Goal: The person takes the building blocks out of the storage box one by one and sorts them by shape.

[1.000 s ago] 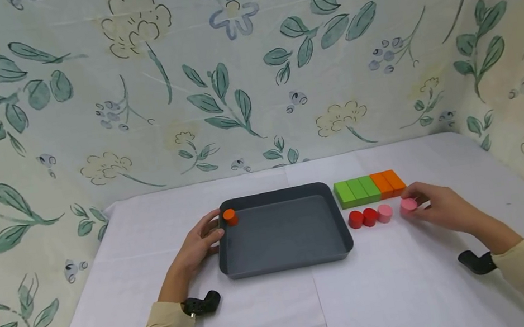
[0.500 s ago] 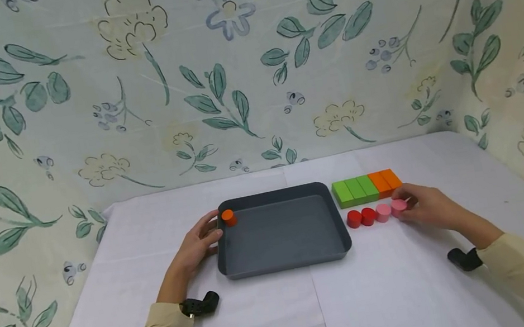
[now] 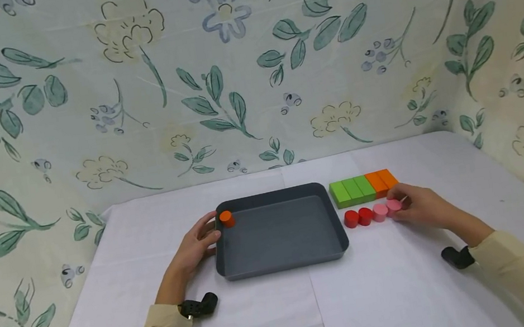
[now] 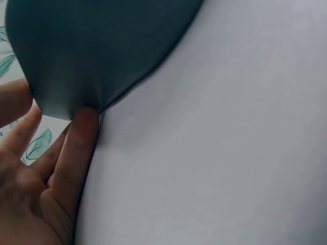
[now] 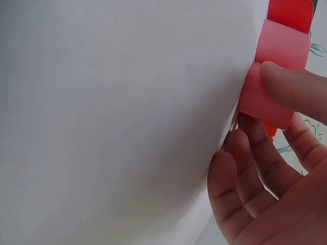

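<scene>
In the head view my left hand (image 3: 195,247) rests against the left wall of a dark grey tray (image 3: 282,262). The left wrist view shows its fairly straight fingers touching the tray wall (image 4: 97,51). With thumb and fingers, my right hand (image 3: 424,210) pinches a pink cylinder block (image 3: 393,207) on the table. That block ends a row holding another pink cylinder (image 3: 379,212) and two red cylinders, one (image 3: 365,216) beside the pink and one (image 3: 351,219) farther left. The right wrist view shows the pinched pink cylinder (image 5: 260,102) against the other pink one (image 5: 283,46).
An orange cylinder (image 3: 227,219) stands in the tray's far left corner. Behind the row lie several green blocks (image 3: 353,190) and two orange blocks (image 3: 382,182), side by side. White cloth (image 3: 264,315) covers the table, with a floral curtain (image 3: 229,78) behind.
My right hand has moved left with the pink cylinder, bringing it up to the other pink one at the end of the row. The left hand stays at the tray; the view shifts slightly.
</scene>
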Motion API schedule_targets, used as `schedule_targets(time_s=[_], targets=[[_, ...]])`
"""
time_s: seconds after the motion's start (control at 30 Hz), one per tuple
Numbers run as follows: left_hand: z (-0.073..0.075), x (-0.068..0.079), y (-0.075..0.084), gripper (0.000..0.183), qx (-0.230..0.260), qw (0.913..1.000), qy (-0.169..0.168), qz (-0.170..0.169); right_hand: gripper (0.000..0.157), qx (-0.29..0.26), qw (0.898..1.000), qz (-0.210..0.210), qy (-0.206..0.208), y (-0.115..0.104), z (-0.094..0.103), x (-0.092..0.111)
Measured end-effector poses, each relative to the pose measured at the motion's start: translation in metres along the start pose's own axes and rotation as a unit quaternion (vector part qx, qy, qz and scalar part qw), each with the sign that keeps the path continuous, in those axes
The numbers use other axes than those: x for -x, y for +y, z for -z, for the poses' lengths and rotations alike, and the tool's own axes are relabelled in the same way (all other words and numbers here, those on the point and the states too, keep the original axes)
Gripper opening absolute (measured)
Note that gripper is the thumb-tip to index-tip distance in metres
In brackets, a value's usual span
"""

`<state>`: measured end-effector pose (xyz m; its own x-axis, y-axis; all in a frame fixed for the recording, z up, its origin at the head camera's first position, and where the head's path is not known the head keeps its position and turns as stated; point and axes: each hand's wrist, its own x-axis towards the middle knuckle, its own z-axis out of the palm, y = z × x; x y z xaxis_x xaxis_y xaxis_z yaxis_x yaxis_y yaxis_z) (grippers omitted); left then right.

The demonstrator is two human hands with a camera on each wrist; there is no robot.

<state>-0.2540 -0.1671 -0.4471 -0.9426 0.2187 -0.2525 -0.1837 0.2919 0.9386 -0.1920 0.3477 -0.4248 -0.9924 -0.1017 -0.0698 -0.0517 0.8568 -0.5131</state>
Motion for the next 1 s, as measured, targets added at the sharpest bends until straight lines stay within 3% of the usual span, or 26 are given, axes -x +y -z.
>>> schedule_targets(time_s=[0.3,0.5,0.63,0.8,1.0], targets=[[-0.001,0.003,-0.001,0.063,-0.001,1.0,0.0,0.002,0.045,0.021,1.0,0.004,0.001,-0.009,0.007,0.01],[-0.001,0.004,0.0,0.063,-0.004,1.0,-0.001,-0.001,0.04,0.06,0.994,0.068,0.057,-0.03,0.027,0.018],[-0.001,0.004,0.0,0.064,-0.008,1.0,-0.001,-0.002,0.037,0.053,0.991,0.096,0.07,-0.059,0.034,0.013],[-0.001,0.001,0.001,0.063,-0.008,1.0,0.001,0.0,0.035,0.037,0.993,0.115,0.009,-0.114,0.023,-0.005],[-0.001,0.0,0.001,0.063,-0.009,1.0,-0.002,0.001,0.042,0.088,0.968,0.206,-0.11,-0.199,-0.018,-0.041]])
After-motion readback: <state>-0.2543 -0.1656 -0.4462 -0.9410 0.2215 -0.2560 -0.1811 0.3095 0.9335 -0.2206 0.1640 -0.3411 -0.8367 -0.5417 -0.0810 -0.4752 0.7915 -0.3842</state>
